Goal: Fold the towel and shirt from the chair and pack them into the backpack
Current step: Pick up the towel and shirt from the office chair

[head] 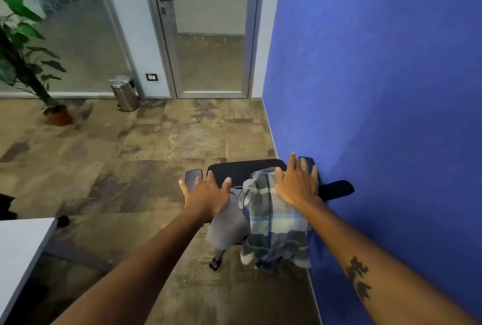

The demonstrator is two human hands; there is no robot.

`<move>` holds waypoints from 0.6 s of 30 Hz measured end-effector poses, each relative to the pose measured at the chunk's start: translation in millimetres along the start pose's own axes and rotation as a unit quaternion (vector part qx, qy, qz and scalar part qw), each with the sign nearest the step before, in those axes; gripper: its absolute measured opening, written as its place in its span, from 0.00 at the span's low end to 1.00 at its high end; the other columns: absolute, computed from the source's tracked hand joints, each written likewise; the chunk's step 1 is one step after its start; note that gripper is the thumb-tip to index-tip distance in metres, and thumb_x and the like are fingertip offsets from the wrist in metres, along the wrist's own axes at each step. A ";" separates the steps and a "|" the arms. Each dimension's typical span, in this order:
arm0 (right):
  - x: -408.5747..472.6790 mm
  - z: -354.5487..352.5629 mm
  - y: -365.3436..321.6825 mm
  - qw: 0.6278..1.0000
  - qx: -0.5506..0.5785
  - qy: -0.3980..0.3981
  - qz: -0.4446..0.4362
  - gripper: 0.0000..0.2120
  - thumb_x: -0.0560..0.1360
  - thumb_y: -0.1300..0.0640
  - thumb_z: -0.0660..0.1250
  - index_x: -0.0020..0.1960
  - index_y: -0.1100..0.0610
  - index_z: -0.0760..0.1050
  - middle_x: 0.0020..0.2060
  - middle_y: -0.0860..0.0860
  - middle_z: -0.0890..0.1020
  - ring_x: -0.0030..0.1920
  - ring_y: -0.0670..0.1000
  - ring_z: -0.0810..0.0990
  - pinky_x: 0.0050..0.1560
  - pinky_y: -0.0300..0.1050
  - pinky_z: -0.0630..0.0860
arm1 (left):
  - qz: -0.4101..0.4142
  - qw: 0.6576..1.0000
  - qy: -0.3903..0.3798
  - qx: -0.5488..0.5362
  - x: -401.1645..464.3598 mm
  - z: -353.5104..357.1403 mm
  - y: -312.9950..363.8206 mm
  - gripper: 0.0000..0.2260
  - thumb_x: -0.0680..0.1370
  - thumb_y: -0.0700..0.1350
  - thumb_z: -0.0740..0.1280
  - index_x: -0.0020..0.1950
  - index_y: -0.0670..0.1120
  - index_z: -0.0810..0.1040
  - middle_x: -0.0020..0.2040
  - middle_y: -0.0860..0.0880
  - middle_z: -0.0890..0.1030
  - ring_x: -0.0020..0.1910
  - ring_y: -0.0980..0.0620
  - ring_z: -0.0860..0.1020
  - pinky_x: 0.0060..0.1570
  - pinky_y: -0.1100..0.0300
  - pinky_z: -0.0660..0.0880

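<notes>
A black office chair (242, 170) stands against the blue wall, seen from behind its backrest. Over the backrest hang a plain grey cloth (228, 225) on the left and a blue, green and white checked cloth (276, 228) on the right. My left hand (207, 195) lies flat with fingers spread at the top of the grey cloth. My right hand (298, 182) lies flat with fingers spread on top of the checked cloth. Neither hand has closed on the fabric. No backpack is in view.
The blue wall (378, 89) runs close along the right of the chair. A white table corner (20, 243) is at the lower left. A steel pedal bin (125, 93), a potted plant (23, 56) and a glass door (208, 37) stand across the floor.
</notes>
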State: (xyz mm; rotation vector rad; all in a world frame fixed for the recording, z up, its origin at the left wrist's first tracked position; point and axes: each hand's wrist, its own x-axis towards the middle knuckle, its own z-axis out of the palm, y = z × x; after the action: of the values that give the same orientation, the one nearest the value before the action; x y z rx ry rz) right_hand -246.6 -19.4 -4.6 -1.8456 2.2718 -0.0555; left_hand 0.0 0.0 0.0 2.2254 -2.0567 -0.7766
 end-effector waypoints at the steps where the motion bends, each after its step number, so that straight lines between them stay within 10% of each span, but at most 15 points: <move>1: 2.3 -1.0 7.6 0.999 -0.002 -0.017 0.039 0.39 0.84 0.36 0.44 0.84 0.61 0.43 0.83 0.59 0.58 0.83 0.59 0.53 0.81 0.67 0.46 | -0.014 1.000 -0.021 -0.006 7.4 3.2 9.4 0.39 0.83 0.69 0.44 0.84 0.42 0.57 0.81 0.41 0.67 0.83 0.40 0.57 0.75 0.28 0.33; 8: 22.4 -1.1 29.1 0.980 0.034 -0.159 0.111 0.44 0.79 0.30 0.39 0.75 0.58 0.73 0.76 0.59 0.73 0.78 0.62 0.66 0.79 0.71 0.40 | -0.050 0.987 -0.150 0.013 29.9 27.0 46.5 0.39 0.80 0.70 0.39 0.77 0.50 0.73 0.79 0.45 0.71 0.81 0.39 0.61 0.70 0.25 0.28; 13: 32.3 6.5 28.1 0.972 0.109 -0.179 0.105 0.48 0.75 0.23 0.44 0.78 0.57 0.68 0.77 0.57 0.71 0.77 0.59 0.68 0.80 0.64 0.52 | -0.033 0.986 -0.163 -0.029 39.6 36.7 56.0 0.33 0.83 0.65 0.41 0.80 0.52 0.68 0.80 0.46 0.69 0.83 0.39 0.58 0.58 0.29 0.15; 16: 30.1 8.6 32.1 0.945 0.221 -0.202 0.131 0.50 0.68 0.20 0.56 0.78 0.54 0.66 0.73 0.54 0.74 0.71 0.58 0.73 0.70 0.56 0.70 | -0.016 0.963 -0.188 -0.192 49.6 50.6 52.9 0.27 0.78 0.64 0.51 0.75 0.58 0.70 0.74 0.46 0.75 0.78 0.41 0.67 0.79 0.34 0.46; 18: 28.2 7.2 36.1 0.911 0.323 -0.216 0.138 0.49 0.64 0.22 0.66 0.74 0.52 0.68 0.67 0.51 0.78 0.66 0.55 0.77 0.65 0.54 0.75 | -0.012 0.942 -0.170 -0.289 40.5 45.9 61.6 0.22 0.79 0.59 0.55 0.74 0.62 0.68 0.70 0.47 0.76 0.72 0.44 0.71 0.73 0.47 0.63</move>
State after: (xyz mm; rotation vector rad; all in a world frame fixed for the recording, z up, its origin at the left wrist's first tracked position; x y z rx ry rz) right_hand -285.4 -38.3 -21.6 -1.0643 1.8645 -0.2843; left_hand -73.5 -31.8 -33.5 1.8781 -1.5996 -1.6137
